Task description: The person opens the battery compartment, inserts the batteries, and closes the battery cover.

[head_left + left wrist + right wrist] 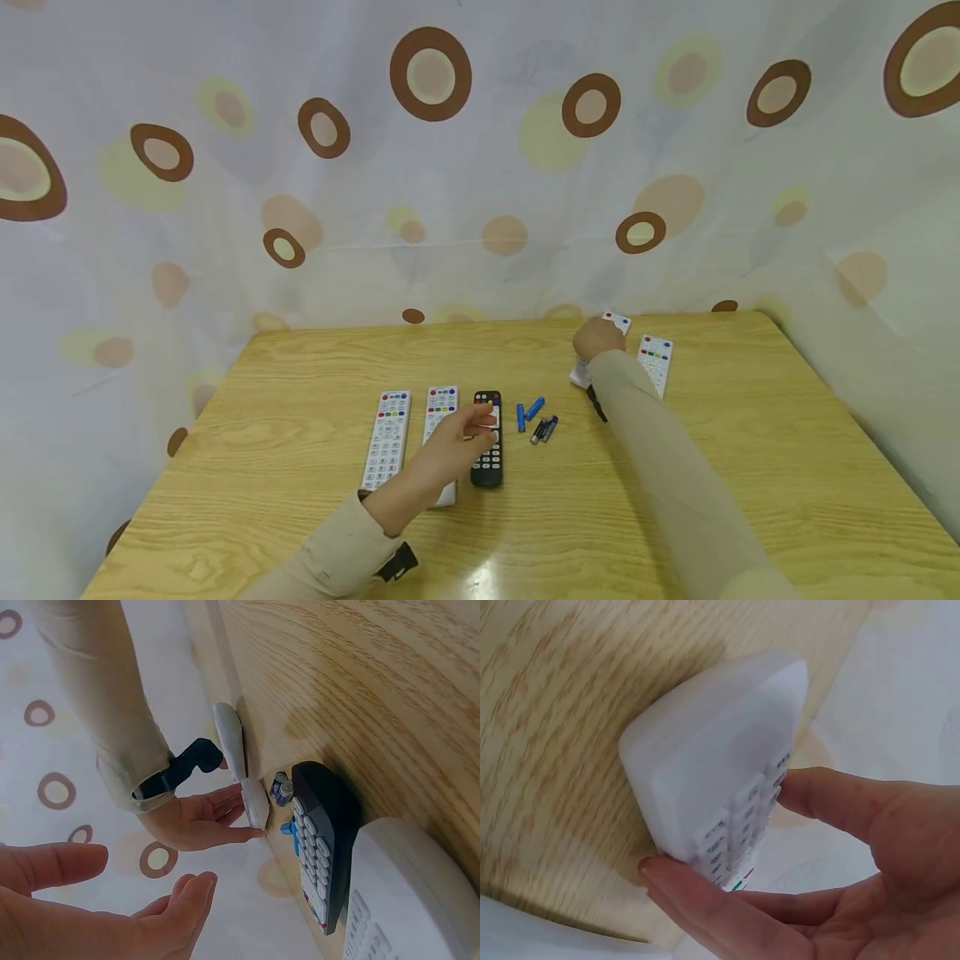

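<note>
My right hand (600, 337) grips a white remote control (712, 742) by its sides near the table's back edge, thumb on one side and fingers on the other. In the right wrist view the remote is tilted, its plain end nearest the camera. My left hand (453, 442) hovers over a black remote control (487, 477), fingers loosely bent and nothing between them. Two blue batteries (521, 418) and a pair of dark batteries (551, 428) lie to the right of the black remote. Another white remote (655, 365) lies just right of my right hand.
Two more white remotes lie on the left: an outer one (386, 442) and an inner one (442, 400) partly hidden by my left hand. The wooden table (285, 433) ends at a patterned cloth (465, 275) behind it.
</note>
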